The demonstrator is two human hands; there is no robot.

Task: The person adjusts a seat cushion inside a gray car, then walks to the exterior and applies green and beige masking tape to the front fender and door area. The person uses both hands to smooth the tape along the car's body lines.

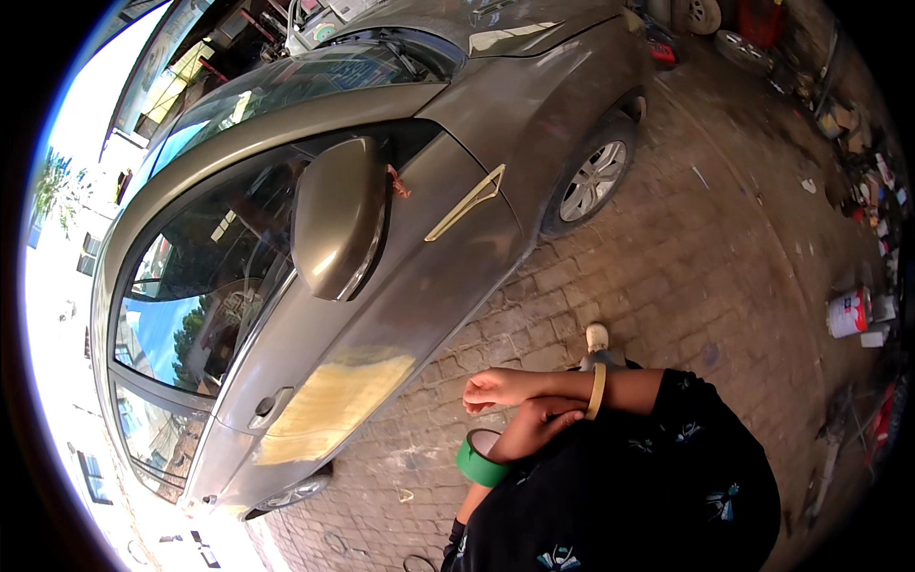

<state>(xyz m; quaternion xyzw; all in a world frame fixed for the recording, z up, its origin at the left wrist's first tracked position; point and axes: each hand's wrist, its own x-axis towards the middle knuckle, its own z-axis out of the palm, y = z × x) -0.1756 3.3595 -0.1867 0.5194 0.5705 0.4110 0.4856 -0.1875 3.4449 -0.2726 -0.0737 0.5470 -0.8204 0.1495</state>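
My right forearm crosses in front of my body from the right, and my right hand (498, 388) is curled into a loose fist with nothing showing in it. A narrow yellow roll of masking tape (597, 393) rings that forearm. My left hand (541, 425) lies against the underside of the forearm, its fingers bent and the fingertips touching the roll. Around my left wrist hangs a roll of green tape (479, 461). Beyond my hands stands a grey-brown car (419, 286), with a sanded yellowish patch (334, 405) on its door.
The wing mirror (341, 219) juts from the car. A yellowish strip (467, 203) marks the panel ahead of it. Brick paving (562, 291) lies between me and the car. A paint can (846, 313) and clutter line the right side; loose wheels (743, 48) lie at the far right.
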